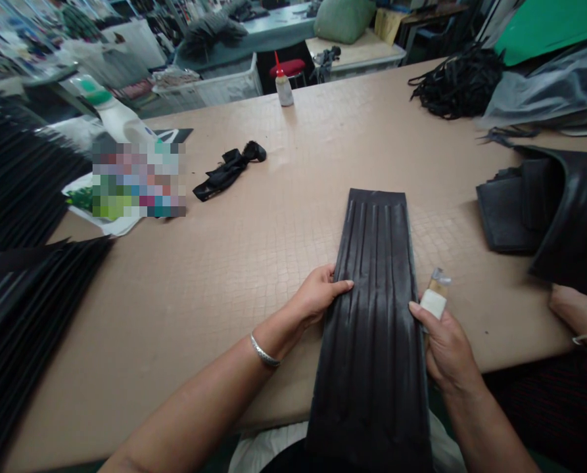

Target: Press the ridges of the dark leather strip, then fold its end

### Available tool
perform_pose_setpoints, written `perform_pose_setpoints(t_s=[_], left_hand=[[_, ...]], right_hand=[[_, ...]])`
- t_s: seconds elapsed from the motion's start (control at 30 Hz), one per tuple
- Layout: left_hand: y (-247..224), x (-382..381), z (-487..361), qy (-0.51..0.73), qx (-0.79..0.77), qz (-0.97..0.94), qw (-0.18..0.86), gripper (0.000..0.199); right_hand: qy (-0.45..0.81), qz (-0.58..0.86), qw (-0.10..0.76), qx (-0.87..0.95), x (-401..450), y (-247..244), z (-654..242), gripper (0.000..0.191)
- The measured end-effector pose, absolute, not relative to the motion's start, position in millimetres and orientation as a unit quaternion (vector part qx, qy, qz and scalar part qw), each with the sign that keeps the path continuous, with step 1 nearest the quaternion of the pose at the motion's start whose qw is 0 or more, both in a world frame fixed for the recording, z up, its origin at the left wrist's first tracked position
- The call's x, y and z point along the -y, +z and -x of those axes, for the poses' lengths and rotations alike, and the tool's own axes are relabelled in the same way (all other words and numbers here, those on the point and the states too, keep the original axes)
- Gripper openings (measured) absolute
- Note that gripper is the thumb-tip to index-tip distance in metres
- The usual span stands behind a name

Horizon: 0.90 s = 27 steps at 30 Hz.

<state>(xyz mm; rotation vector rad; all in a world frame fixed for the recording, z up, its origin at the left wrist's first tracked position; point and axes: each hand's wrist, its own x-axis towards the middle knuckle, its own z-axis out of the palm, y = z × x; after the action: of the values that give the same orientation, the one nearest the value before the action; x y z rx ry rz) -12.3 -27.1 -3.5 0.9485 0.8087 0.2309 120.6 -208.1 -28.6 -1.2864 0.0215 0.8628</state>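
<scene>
A long dark brown leather panel [376, 315] with raised lengthwise ridges lies over the table's front edge, its near end towards my lap. My left hand [317, 292] pinches its left edge, thumb on top and fingers underneath. On the opposite edge, my right hand [446, 341] grips the panel with the thumb near its rim. The same hand also holds a small tool [434, 299] with a white-wrapped middle and a greyish tip pointing away from me; its exact kind is unclear.
Stacked dark panels [41, 295] fill the left side. On the tan table [254, 263] are black scraps [229, 171], a red-tipped bottle [284, 85], a white jug [120, 118] and tangled black strips [458, 85]. At right, another person's hand [579, 309] is under a dark leather piece [579, 217].
</scene>
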Motion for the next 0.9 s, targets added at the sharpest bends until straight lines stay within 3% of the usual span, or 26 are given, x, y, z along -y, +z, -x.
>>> perform_pose_setpoints(t_s=[0.7,0.9], left_hand=[[-3,35,12,0.116,-0.413,-0.441,0.788,0.018],[-4,37,9,0.127,-0.397,-0.466,0.781,0.035]], right_hand=[[0.439,0.554,0.707,0.029,209,-32,-120,0.037],[0.408,0.558,0.709,0.138,206,-31,-118,0.028]])
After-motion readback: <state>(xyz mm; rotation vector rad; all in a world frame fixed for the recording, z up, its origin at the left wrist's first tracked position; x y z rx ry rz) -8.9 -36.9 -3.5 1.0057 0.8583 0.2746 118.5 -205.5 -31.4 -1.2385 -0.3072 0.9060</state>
